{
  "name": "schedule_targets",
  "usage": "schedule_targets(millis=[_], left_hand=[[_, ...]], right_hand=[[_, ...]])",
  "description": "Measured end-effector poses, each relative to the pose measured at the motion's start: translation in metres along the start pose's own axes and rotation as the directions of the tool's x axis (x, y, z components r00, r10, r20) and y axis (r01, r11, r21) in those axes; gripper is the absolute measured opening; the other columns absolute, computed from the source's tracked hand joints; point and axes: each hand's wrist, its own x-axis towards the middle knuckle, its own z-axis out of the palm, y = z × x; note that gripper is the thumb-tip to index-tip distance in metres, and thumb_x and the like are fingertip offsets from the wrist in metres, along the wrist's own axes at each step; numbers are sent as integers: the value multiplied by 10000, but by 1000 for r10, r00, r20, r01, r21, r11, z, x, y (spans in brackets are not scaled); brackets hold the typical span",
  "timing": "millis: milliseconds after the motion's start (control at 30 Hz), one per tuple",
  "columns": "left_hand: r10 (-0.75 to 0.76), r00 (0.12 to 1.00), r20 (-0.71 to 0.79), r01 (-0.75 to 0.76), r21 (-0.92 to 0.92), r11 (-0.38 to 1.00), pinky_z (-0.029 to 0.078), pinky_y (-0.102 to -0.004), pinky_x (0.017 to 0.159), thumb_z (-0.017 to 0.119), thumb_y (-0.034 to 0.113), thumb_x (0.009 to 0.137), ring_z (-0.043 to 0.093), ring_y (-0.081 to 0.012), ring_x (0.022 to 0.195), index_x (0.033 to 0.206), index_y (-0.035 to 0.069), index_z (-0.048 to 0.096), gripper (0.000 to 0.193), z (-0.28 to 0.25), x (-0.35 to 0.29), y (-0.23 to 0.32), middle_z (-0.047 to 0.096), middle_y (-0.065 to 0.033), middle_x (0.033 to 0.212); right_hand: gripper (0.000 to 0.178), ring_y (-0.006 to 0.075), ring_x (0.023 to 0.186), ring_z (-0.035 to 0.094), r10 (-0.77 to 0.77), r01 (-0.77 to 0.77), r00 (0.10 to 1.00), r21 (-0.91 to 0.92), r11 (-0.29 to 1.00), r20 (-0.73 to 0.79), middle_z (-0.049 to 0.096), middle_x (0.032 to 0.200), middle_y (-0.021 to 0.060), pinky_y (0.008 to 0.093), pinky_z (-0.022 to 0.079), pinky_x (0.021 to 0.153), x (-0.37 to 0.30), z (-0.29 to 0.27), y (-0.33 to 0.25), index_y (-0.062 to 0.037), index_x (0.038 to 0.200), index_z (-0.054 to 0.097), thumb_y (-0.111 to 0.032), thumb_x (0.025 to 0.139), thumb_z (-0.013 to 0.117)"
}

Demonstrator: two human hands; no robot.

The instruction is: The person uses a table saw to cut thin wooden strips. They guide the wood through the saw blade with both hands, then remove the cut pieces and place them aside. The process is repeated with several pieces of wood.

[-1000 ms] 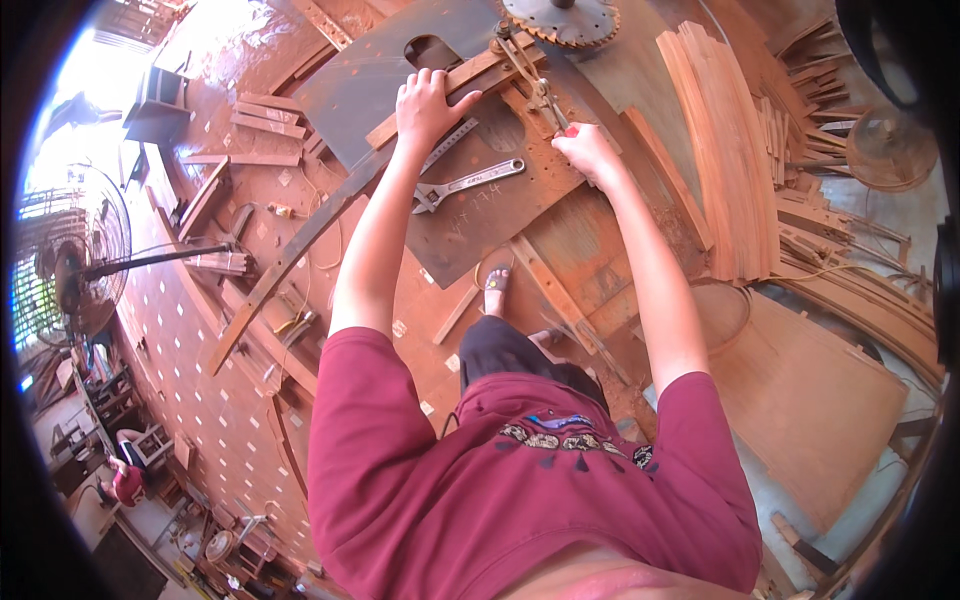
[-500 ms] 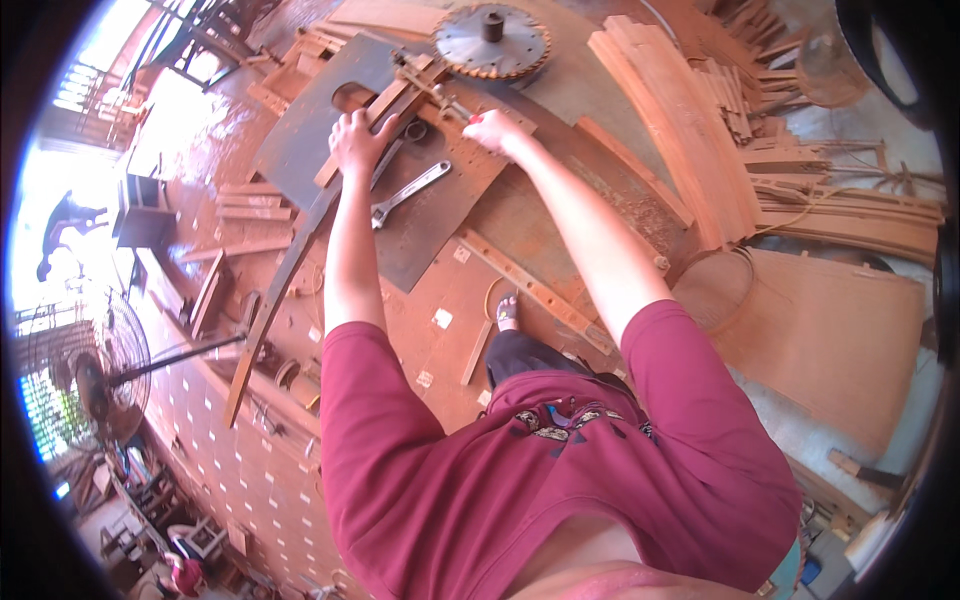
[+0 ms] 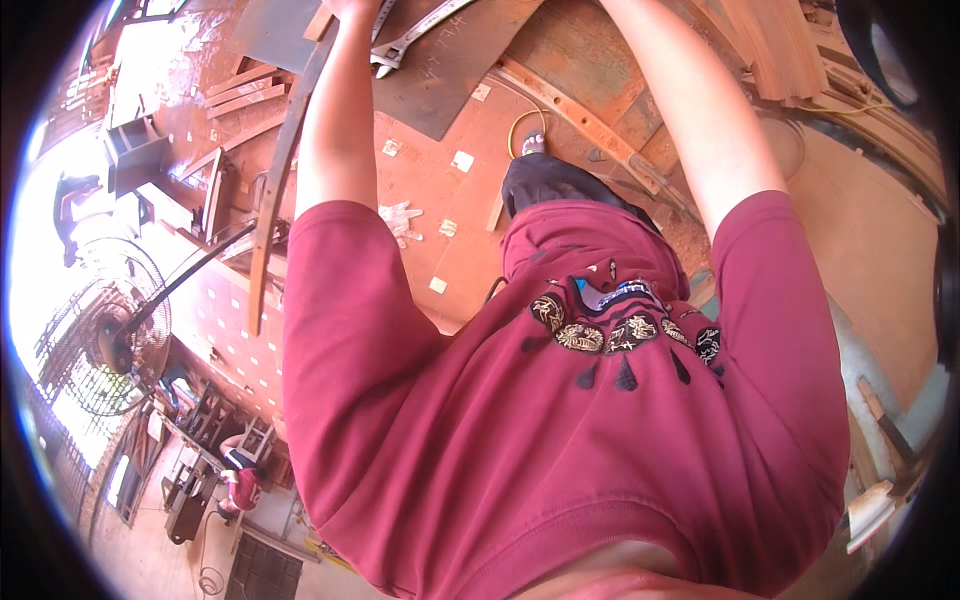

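Note:
Both my forearms reach up out of the picture, so neither hand shows. My left forearm (image 3: 335, 120) runs beside a long curved wooden strip (image 3: 272, 210). Just right of it a grey metal wrench (image 3: 420, 35) lies on a dark metal plate (image 3: 455, 85). My right forearm (image 3: 690, 100) crosses above a curved wooden rail (image 3: 590, 125). My maroon shirt (image 3: 560, 430) fills the lower half of the view. My foot (image 3: 533, 145) stands on the orange floor under the plate's edge.
A yellow cord (image 3: 515, 122) loops by my foot. A white crumpled glove (image 3: 400, 217) lies on the floor. Wooden slats (image 3: 240, 90) lie at the upper left, a standing fan (image 3: 110, 340) at the left. Another person (image 3: 240, 482) sits far off, lower left.
The view has tipped down toward my body. My hands, the saw blade and most of the plate have slid out past the top edge.

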Motion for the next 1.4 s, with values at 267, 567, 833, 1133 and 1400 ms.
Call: schedule_targets(millis=[267,567,833,1133,1400], left_hand=[[37,999,10,-37,-11,999,461,-506,944,636,660,894,589,-398,1080,1055,24,663,656,-13,-43,61,636,-209,1089],[-26,999,-40,21,-129,991,467,-487,900,698,577,876,585,-372,1053,1035,39,627,565,-33,-100,115,613,-192,1056],[9,996,-85,-5,48,999,463,-428,891,667,772,791,596,-314,989,1027,37,719,774,-11,-104,108,636,-146,997],[10,997,-78,-5,63,998,460,-429,943,658,785,795,603,-302,1056,1053,60,730,773,-11,-109,112,645,-128,1021],[39,995,-88,-31,92,995,461,-433,935,645,792,799,604,-301,1060,1040,60,732,776,-8,-105,104,654,-128,1035]], right_hand=[[282,166,546,594,59,-58,998,69,996,-19,642,667,48,362,467,504,-63,-26,53,-75,839,710,-351,788,738],[258,83,546,491,-39,22,994,168,986,103,534,639,-43,295,401,518,-130,-55,106,-116,822,615,-350,908,680],[258,100,574,539,45,-54,996,125,991,71,572,667,-15,312,424,523,-135,-59,99,-54,843,621,-297,890,691],[267,113,525,513,65,-74,996,149,986,65,541,635,-7,328,405,483,-140,-54,94,-54,788,588,-288,887,672],[212,92,530,506,38,-50,998,214,976,59,551,647,-23,299,402,491,-140,-45,91,-56,844,644,-265,869,668]])
